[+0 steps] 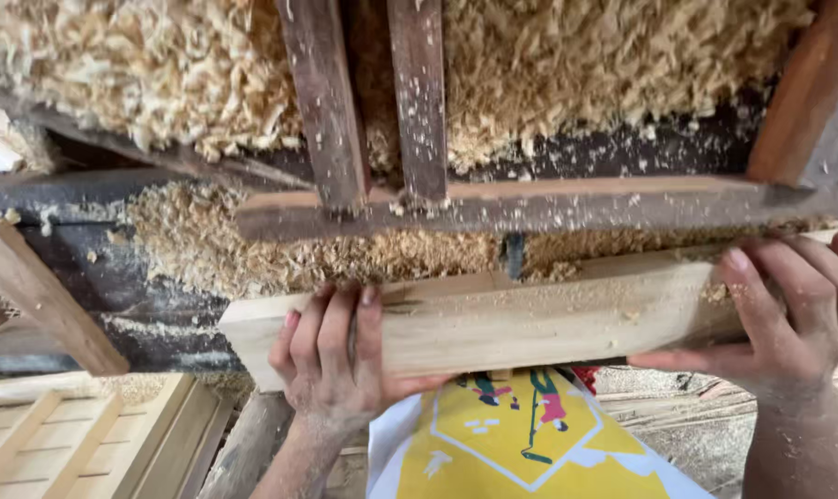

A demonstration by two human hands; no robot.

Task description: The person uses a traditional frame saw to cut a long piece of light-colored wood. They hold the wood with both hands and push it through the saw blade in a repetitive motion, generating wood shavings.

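A pale wooden plank lies crosswise in front of me, dusted with shavings. My left hand grips its near left part, fingers curled over the top face. My right hand holds the plank's right end, fingers on top and thumb underneath. Just behind the plank runs a dark, worn wooden rail with a small dark metal part showing between the two.
Thick heaps of wood shavings cover the surface beyond. Two dark wooden slats run away from the rail. A slanted brown board and a pale wooden frame sit at the lower left.
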